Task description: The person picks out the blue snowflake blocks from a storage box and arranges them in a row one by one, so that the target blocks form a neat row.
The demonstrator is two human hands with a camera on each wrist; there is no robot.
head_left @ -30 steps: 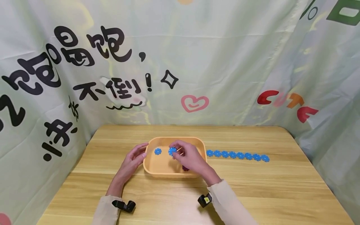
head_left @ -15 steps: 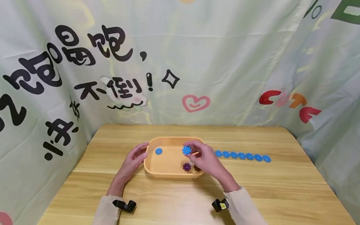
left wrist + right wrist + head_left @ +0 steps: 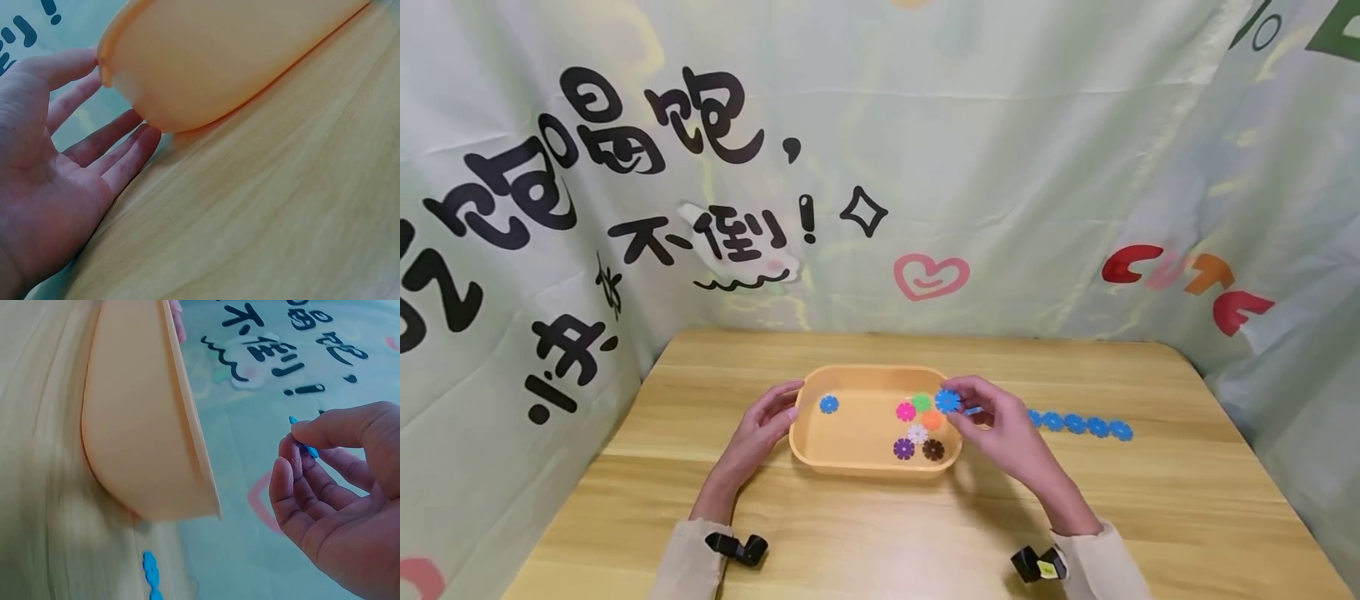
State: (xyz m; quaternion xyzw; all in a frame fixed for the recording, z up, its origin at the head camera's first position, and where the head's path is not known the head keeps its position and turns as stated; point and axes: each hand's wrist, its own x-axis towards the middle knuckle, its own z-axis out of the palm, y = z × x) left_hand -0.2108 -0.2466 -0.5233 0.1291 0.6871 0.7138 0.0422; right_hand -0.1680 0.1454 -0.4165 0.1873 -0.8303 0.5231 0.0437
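The fingertips of my left hand (image 3: 763, 427) rest against the left end of an orange plastic bin (image 3: 850, 463); in the left wrist view its fingers (image 3: 119, 140) look nearly straight along the outer wall. My right hand (image 3: 1011, 433) pinches a blue snowflake disc (image 3: 948, 401) between thumb and fingers, over the bin's right rim. Seen edge-on in the right wrist view, the disc shows only partly behind the thumb (image 3: 331, 428). One blue disc (image 3: 829, 404) lies inside the bin at left. Several linked blue discs (image 3: 1075, 424) form a row to the right, partly hidden by my right hand.
Inside the bin's right side lie pink (image 3: 906, 412), green (image 3: 921, 402), orange (image 3: 932, 419), white (image 3: 917, 433), purple (image 3: 904, 448) and brown discs (image 3: 933, 450). The bin stands on a wooden table (image 3: 865, 533), with a printed curtain (image 3: 1022, 192) behind.
My right hand has carried the blue disc rightward from over the bin's middle to its right rim, uncovering the coloured discs. My left hand has stayed at the bin's left end.
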